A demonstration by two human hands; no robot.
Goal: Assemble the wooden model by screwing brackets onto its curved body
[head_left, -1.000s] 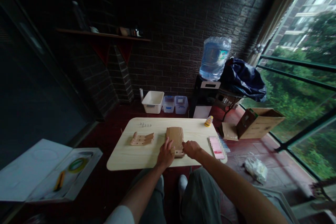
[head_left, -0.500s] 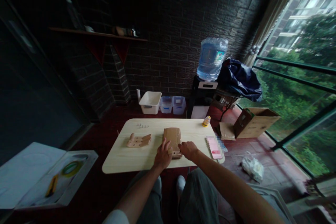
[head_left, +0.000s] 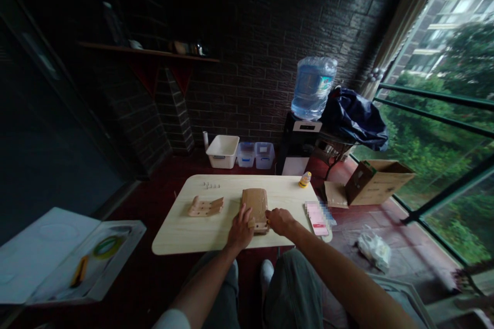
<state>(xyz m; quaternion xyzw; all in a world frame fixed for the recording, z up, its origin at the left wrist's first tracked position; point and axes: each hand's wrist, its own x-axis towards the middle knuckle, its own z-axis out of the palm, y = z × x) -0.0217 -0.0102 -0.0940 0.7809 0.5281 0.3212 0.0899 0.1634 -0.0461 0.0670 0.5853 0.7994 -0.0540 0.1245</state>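
A brown cardboard package [head_left: 255,199] lies on the pale table, and a wooden strip with dark holes [head_left: 261,227] shows at its near end. Across the near left corner rests my left hand [head_left: 241,228], its fingers stretched out and apart on the cardboard. My right hand [head_left: 280,221] is closed at the package's right edge, close to the near end. A small yellowish spot shows at its fingertips, too small to name. To the left lies a wooden piece with several curved slats and holes [head_left: 206,207]. Several small metal fasteners [head_left: 211,185] lie behind it.
On the table [head_left: 181,239] a yellow-capped bottle [head_left: 304,180] stands back right, near a pink-screened phone [head_left: 317,220]. Plastic bins [head_left: 223,151] and a water dispenser [head_left: 302,139] stand behind. An open case [head_left: 116,247] is at left, a cardboard box [head_left: 374,182] at right.
The view has shifted slightly. Both hands stay at the package's near end, and the right fingers have turned a little at its edge. The other things on the table have not moved.
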